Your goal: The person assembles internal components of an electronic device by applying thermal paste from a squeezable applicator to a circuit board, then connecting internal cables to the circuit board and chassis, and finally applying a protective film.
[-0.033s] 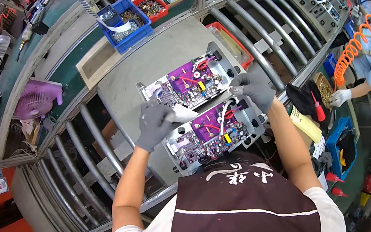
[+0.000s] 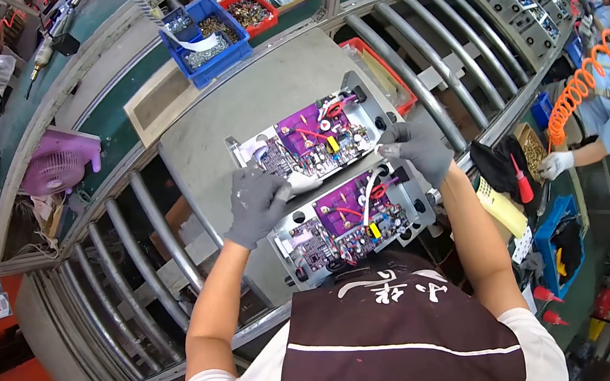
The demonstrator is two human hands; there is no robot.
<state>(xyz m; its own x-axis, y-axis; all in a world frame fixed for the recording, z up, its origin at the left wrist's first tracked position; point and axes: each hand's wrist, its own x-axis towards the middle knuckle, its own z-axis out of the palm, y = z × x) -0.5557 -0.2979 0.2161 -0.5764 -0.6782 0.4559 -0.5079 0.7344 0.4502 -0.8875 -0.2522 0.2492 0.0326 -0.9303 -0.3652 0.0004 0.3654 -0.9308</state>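
Note:
Two open metal chassis lie one beyond the other on a grey board. The far chassis and the near chassis each hold a purple-and-dark circuit board with red and white wires. My left hand, in a grey glove, is closed at the far chassis's near left corner. From its fingertips sticks a thin white piece, lying along that chassis's near edge; its kind is unclear. My right hand, also gloved, pinches at the near right corner of the far chassis. What its fingertips hold is hidden.
Beyond the board stand a blue bin and a red bin of small hardware. A red tray sits at the right. Metal rollers flank the board. A co-worker's gloved hand is at far right, near an orange coiled hose.
The white piece at my left fingertips has tipped from a broad triangle to a narrow shape against the far chassis's edge. My left hand has shifted slightly; the right hardly moved.

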